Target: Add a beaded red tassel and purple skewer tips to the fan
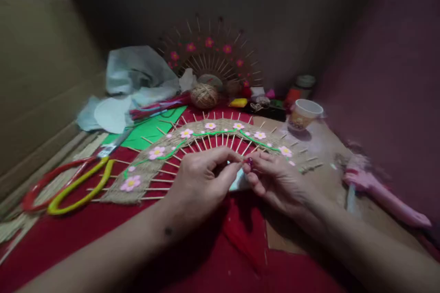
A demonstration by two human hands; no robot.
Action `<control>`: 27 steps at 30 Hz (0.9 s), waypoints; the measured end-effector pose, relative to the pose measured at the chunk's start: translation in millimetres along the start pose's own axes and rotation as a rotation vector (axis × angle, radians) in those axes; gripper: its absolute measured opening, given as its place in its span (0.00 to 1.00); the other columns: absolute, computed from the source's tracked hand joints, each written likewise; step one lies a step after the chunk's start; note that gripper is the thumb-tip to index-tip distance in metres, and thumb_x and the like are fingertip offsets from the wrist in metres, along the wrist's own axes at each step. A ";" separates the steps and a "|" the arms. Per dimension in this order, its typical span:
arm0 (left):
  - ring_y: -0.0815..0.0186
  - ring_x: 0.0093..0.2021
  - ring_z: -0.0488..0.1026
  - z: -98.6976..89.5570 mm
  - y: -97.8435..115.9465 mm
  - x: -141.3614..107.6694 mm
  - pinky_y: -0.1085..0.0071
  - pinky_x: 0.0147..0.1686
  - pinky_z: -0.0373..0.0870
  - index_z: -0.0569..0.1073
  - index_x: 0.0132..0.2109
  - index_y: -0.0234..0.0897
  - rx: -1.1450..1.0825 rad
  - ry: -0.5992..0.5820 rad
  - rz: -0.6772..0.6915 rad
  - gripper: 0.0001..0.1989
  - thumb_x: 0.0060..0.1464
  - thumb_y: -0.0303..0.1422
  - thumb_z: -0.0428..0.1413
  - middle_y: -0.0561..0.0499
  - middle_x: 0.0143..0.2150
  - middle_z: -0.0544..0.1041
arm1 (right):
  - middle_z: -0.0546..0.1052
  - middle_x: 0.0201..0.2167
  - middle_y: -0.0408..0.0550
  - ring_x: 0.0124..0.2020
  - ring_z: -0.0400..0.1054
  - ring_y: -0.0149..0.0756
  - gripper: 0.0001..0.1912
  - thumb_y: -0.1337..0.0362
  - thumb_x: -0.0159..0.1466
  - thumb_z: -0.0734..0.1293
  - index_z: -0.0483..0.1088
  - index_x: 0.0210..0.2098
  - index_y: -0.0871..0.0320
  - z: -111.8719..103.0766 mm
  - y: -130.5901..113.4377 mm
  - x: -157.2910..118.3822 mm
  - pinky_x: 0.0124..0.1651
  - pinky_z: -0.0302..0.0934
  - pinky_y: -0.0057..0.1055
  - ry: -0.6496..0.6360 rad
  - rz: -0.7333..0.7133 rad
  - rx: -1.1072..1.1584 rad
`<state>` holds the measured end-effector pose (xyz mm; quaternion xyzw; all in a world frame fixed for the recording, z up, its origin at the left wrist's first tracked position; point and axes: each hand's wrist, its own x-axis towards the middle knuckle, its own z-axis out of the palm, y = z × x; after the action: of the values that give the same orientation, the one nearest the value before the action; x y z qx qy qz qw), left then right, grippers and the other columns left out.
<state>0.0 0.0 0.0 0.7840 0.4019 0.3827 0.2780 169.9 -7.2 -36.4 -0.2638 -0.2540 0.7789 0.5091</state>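
The left forearm [117, 252] is leading to the left hand [206, 174], whose grip is not showing clearly; the right hand [280, 181] is pinching a small dark-red piece [250, 161] between the hands, near the fan [199, 127]. A slackening pinch would be risking a drop onto the red cloth [79, 229], similar colour hiding the piece.

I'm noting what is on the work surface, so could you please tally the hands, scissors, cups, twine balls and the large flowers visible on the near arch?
Hands: 2 (left hand, right hand)
Scissors: 1
Cup: 1
Twine ball: 1
Large flowers visible on the near arch: 7
Total: 12
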 end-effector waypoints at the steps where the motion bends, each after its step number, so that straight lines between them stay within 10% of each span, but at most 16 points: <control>1: 0.77 0.28 0.73 0.9 -0.5 0.3 0.82 0.31 0.65 0.76 0.33 0.36 0.002 0.004 0.006 0.07 0.54 0.26 0.54 0.58 0.28 0.78 | 0.75 0.23 0.45 0.21 0.68 0.22 0.04 0.71 0.54 0.72 0.73 0.27 0.64 0.5 0.0 1.0 0.25 0.67 0.15 0.000 0.003 0.001; 27: 0.72 0.27 0.70 4.2 -7.3 -1.4 0.76 0.28 0.62 0.76 0.33 0.34 0.111 0.009 0.097 0.07 0.53 0.25 0.53 0.53 0.27 0.77 | 0.75 0.21 0.45 0.16 0.66 0.24 0.07 0.70 0.51 0.74 0.71 0.26 0.64 3.3 -0.5 3.6 0.14 0.61 0.15 0.098 -0.052 -0.149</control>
<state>-0.1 2.1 -8.3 0.8151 0.3852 0.3765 0.2133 166.8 -4.1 -34.2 -0.3322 -0.2929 0.7304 0.5200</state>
